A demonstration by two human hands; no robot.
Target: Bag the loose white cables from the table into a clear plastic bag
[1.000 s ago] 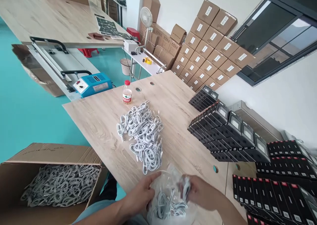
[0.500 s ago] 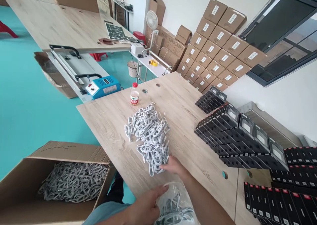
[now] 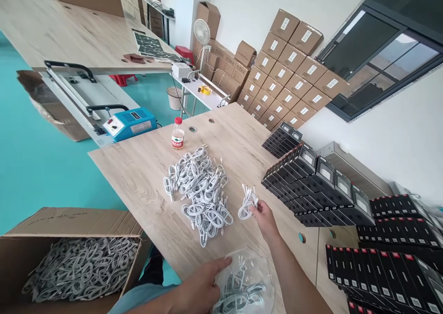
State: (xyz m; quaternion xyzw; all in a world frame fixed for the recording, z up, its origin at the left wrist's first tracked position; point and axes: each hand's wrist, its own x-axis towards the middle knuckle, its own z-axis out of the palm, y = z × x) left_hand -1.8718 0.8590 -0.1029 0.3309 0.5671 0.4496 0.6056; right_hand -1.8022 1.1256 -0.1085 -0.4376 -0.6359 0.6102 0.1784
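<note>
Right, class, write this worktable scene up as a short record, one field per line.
Left hand: gripping a clear plastic bag with cables inside
Right hand: fingers on a small cable bundle, apart from the pile
On table: cable pile, red-capped bottle, stacked black boxes
Left of table: open cardboard box of cables, blue machine

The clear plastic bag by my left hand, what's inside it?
Coiled grey-white cables show through the clear plastic bag; any beneath them are hidden, and the picture's edge cuts off the bottom.
</note>
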